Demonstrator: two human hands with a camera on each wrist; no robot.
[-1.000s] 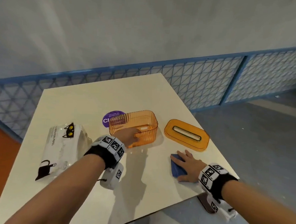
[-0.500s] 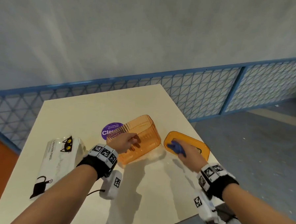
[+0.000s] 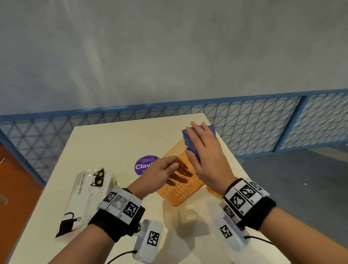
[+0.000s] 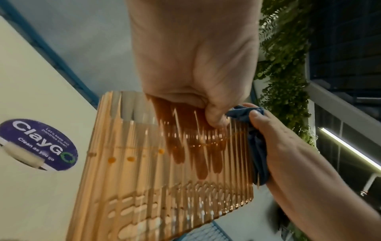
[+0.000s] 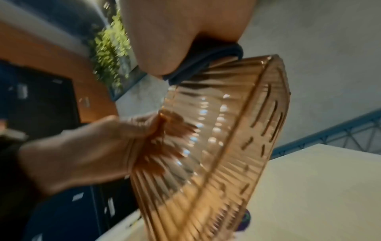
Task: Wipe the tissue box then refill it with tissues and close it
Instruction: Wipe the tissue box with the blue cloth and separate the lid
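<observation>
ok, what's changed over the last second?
The left hand, gripping the orange tissue box by its wall, tipped it up from the table. The right hand lifted the blue cloth off the table and now presses it against the box's side. The tissue pack stayed put.

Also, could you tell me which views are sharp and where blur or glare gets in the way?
Head view: sharp overall, with soft shadows on the table. Left wrist: the tissue box shows streaked glare on its ribs, yet the sticker reads clearly. Right wrist: the most blurred, the left hand smeared.
</observation>
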